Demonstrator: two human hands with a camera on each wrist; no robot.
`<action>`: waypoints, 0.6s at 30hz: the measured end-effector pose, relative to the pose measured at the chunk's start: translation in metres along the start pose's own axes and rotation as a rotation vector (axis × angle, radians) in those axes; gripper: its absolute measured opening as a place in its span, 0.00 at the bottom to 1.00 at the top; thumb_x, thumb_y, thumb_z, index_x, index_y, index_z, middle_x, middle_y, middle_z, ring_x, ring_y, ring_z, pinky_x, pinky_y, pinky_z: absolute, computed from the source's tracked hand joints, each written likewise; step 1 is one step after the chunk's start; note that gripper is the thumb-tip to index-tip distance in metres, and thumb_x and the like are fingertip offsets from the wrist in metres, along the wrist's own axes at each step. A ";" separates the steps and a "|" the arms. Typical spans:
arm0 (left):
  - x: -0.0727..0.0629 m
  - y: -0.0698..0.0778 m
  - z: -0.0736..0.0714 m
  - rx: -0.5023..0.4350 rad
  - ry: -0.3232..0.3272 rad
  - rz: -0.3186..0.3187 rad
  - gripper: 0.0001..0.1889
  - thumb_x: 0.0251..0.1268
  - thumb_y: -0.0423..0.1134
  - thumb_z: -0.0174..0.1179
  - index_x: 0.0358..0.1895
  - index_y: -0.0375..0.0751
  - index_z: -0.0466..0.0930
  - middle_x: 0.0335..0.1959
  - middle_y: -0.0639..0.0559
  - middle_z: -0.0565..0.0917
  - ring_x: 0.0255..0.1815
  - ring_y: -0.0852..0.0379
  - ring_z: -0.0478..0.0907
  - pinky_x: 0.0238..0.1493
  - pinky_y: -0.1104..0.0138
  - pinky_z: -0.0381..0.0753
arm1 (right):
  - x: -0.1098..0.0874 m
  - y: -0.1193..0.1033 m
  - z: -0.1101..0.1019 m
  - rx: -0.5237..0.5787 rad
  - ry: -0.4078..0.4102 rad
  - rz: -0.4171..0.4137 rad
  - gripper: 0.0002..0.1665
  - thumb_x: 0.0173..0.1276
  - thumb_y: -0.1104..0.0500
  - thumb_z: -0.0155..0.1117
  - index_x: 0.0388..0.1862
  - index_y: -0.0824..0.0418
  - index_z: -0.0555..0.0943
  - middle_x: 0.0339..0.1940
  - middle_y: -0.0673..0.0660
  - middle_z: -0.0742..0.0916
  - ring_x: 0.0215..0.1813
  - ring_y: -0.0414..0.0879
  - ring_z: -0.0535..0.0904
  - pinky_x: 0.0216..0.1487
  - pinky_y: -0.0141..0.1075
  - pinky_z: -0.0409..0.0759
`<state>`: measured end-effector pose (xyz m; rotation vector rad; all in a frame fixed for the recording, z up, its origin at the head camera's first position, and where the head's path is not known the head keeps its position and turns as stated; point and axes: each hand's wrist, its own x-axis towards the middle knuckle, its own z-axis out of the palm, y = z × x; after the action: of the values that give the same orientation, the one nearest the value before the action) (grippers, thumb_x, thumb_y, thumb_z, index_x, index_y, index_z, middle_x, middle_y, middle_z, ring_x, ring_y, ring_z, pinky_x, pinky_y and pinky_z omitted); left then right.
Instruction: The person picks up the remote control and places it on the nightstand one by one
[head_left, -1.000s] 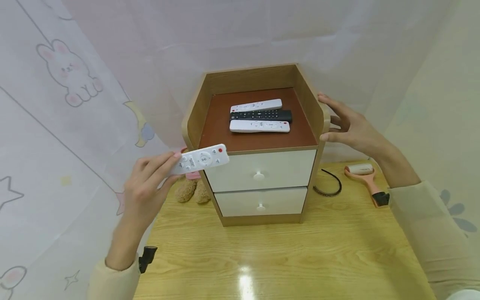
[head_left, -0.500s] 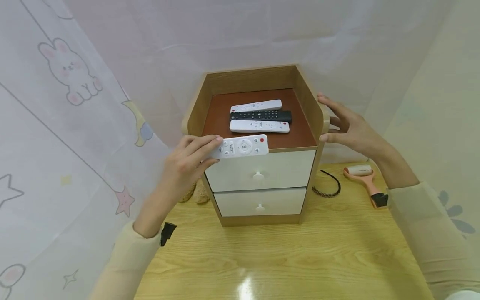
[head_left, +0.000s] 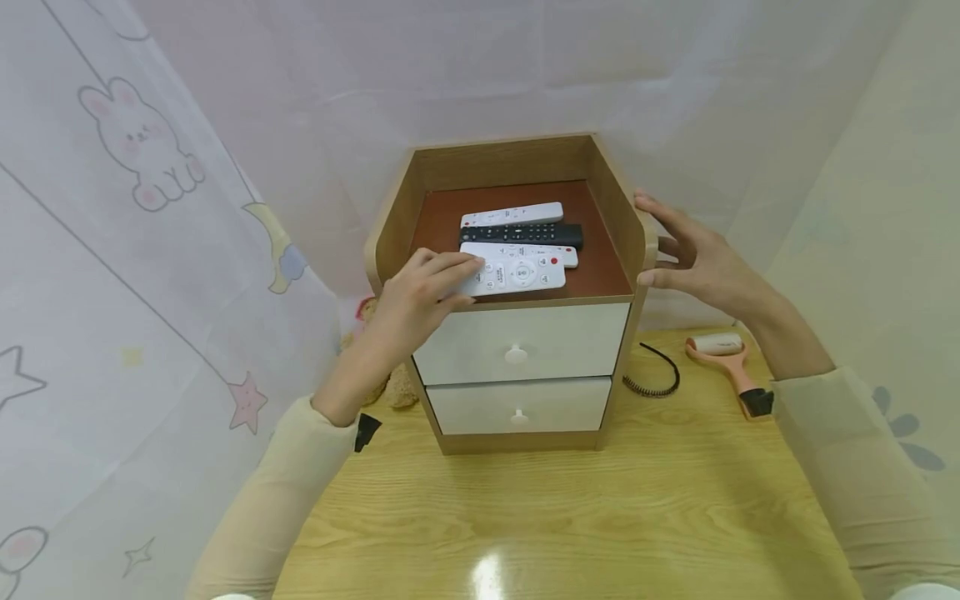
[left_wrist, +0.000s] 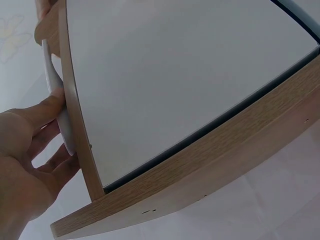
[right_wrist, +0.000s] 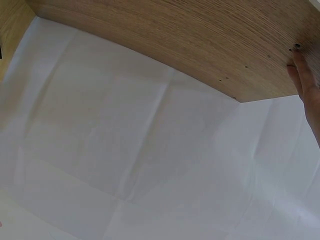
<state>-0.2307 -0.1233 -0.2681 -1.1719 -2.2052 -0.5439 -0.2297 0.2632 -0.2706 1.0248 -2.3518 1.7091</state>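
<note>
My left hand [head_left: 420, 296] pinches a white remote control [head_left: 517, 273] by its left end, low over the front of the cabinet's brown top. In the left wrist view the thumb and fingers grip that remote [left_wrist: 51, 75] just at the front edge. Behind it lie another white remote [head_left: 555, 252], a black remote [head_left: 525, 234] and a second white one [head_left: 513, 214], side by side. The held remote overlaps the nearest of them. My right hand [head_left: 697, 254] rests its fingertips against the outer right side of the small wooden cabinet [head_left: 645, 242], holding nothing.
Two white drawers [head_left: 521, 340] with knobs front the cabinet, both closed. Right of it on the wooden table [head_left: 525, 508] lie a black toothed headband [head_left: 658, 390] and an orange lint roller [head_left: 731, 362]. A plush toy [head_left: 401, 387] is partly hidden at left.
My left hand has carried the white remote rightward, from left of the cabinet to over the front of its top. The right hand has stayed at the cabinet's side.
</note>
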 end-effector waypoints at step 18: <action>0.019 -0.013 0.006 -0.218 -0.151 -0.164 0.22 0.56 0.35 0.69 0.57 0.38 0.81 0.53 0.46 0.83 0.52 0.48 0.75 0.52 0.58 0.76 | -0.002 0.001 0.001 -0.002 0.018 0.007 0.53 0.60 0.79 0.62 0.78 0.50 0.53 0.80 0.46 0.51 0.73 0.65 0.56 0.62 0.29 0.72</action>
<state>-0.2514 -0.1151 -0.2614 -1.1797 -2.4345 -0.8046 -0.2283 0.2628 -0.2722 0.9978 -2.3478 1.7104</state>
